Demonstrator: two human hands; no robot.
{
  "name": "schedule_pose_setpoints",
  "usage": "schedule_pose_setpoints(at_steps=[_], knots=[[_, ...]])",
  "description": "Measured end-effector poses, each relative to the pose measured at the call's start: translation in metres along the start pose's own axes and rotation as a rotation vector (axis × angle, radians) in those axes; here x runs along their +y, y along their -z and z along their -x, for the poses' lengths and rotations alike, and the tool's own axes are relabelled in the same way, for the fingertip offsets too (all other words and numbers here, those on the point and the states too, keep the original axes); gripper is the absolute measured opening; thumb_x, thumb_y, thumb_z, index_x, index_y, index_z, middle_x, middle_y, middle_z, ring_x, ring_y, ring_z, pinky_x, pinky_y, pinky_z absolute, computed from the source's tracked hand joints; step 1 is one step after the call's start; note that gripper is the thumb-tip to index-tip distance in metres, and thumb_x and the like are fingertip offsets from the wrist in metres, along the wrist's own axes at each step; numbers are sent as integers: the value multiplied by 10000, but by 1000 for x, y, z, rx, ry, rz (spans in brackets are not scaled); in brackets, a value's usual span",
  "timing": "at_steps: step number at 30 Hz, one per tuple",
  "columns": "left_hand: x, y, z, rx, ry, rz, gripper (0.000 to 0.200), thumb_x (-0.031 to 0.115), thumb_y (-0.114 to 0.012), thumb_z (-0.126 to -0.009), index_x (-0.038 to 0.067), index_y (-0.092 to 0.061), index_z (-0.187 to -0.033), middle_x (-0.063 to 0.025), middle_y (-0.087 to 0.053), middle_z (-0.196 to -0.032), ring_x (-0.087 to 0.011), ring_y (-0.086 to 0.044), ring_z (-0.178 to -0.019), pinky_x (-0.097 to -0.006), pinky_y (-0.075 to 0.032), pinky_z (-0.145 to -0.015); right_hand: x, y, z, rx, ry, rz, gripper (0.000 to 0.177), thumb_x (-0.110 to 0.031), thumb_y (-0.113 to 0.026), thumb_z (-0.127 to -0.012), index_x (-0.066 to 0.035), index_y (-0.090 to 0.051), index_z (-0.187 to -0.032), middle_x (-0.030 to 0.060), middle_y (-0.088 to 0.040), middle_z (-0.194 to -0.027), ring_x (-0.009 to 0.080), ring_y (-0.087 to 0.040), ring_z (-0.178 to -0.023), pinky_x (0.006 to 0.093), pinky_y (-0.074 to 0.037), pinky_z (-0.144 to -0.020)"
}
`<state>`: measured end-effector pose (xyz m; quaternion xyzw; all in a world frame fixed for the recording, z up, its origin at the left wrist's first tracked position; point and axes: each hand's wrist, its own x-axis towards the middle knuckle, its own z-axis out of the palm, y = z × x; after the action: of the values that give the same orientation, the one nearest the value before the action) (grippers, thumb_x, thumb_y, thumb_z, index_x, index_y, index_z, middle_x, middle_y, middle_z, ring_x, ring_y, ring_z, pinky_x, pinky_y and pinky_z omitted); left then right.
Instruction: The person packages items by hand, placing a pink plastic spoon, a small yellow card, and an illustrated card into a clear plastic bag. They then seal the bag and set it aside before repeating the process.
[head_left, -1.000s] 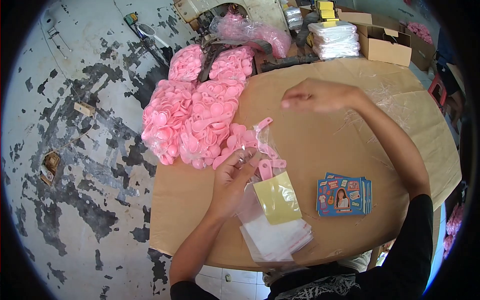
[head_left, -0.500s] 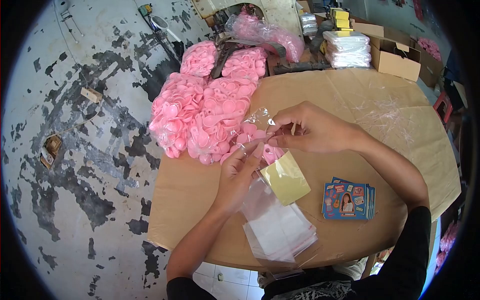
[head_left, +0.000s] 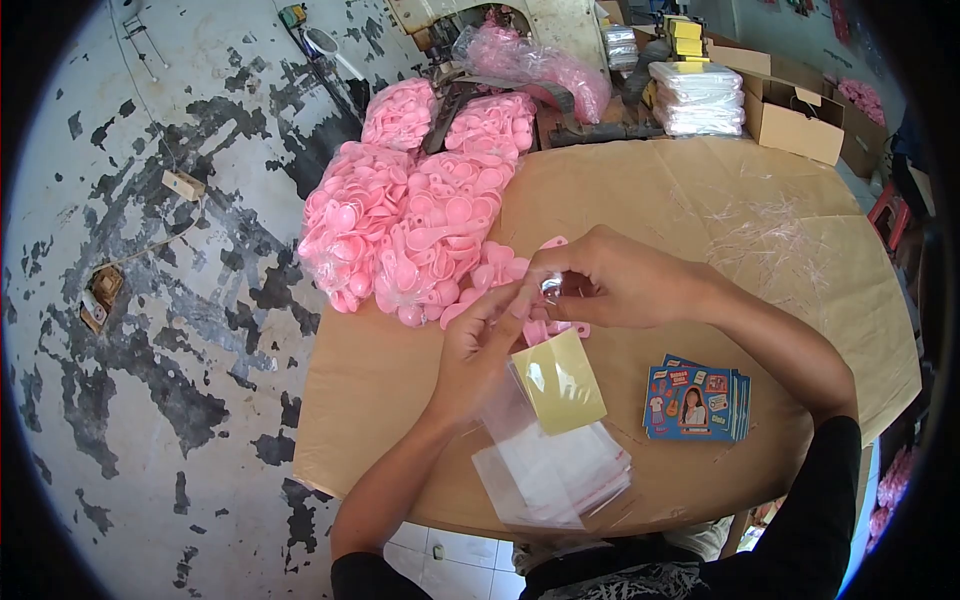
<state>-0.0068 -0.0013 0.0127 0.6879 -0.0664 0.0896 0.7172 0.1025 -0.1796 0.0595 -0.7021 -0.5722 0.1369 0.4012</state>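
Brought together since a second ago, with the right hand [head_left: 625, 280] come in from over the table [head_left: 625, 355] to meet the left hand [head_left: 475, 350] just beyond the yellow card [head_left: 560, 385]; apparently two-handed now on clear film [head_left: 550, 287]. Pinching it with both, fingertips nearly touching. See pink scoops [head_left: 543, 331] between hands and yellow card. Can read "Cinta" on blue cards [head_left: 692, 402] right of the yellow card; cannot make out smaller print.

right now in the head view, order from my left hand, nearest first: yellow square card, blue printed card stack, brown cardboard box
1. Yellow square card, beside your left hand
2. Blue printed card stack, farther right
3. Brown cardboard box, far back right
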Motion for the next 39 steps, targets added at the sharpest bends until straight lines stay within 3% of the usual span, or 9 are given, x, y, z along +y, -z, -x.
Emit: schedule_pose_setpoints(at_steps=[5,8,11,22,25,28,34,39], knots=[[-8,3,-1,-45,-6,-159,343,160,-546,-985,-12,-528,-1281,-64,-622,-1144,-92,-580,-1031,-254,-512,-831,3,-2,-1,-42,-8,91,153,-73,-633,-885,-23,-628,-1030,92,-653,-764,171,-633,-633,304,-496,-588],[-2,-2,1,16,27,-58,351,152,-554,-980,-12,-518,-1288,-78,-619,-1157,-104,-581,-1048,-267,-511,-866,0,1,-2,1,2,137,144,-64,-628,-884,-16,-640,-1019,93,-670,-796,163,-651,-674,294,-511,-605],[1,3,-1,8,18,140,357,149,-554,-980,-16,-517,-1294,-87,-622,-1145,-119,-601,-1017,-278,-518,-873,-4,4,0,110,26,39,157,-62,-633,-882,-19,-664,-1030,87,-692,-854,138,-655,-715,274,-518,-625],[2,19,-3,50,-56,1,301,111,-536,-979,-4,-555,-1256,-36,-633,-993,-80,-623,-848,-247,-546,-784,-1,6,-2,229,27,-221,219,-4,-599,-898,-47,-700,-1088,61,-701,-1014,85,-614,-862,239,-504,-746],[5,18,-2,5,-87,62,249,99,-528,-978,8,-577,-1204,-34,-619,-1020,-84,-616,-891,-273,-558,-802,-12,10,1,182,28,-249,253,58,-576,-865,-41,-710,-1055,82,-698,-1019,108,-622,-853,255,-507,-755],[7,18,-2,-39,-129,84,211,91,-514,-980,7,-585,-1160,-47,-601,-1071,-103,-608,-947,-301,-567,-820,-4,15,1,158,263,-76,284,98,-542,-823,-31,-718,-1004,92,-701,-946,139,-634,-828,276,-512,-752],[9,21,-2,-98,-99,-8,204,39,-432,-988,11,-578,-1127,-55,-575,-1135,-127,-580,-1036,-304,-548,-855,-7,25,3,50,117,-92,236,82,-520,-814,-10,-705,-928,86,-693,-838,173,-642,-811,301,-508,-750],[2,26,-4,-228,-57,-46,254,-1,-374,-970,15,-570,-1130,-53,-565,-1156,-126,-562,-1068,-293,-511,-885,3,26,2,55,140,-61,157,77,-520,-814,19,-654,-872,86,-684,-828,177,-638,-798,305,-505,-758]])
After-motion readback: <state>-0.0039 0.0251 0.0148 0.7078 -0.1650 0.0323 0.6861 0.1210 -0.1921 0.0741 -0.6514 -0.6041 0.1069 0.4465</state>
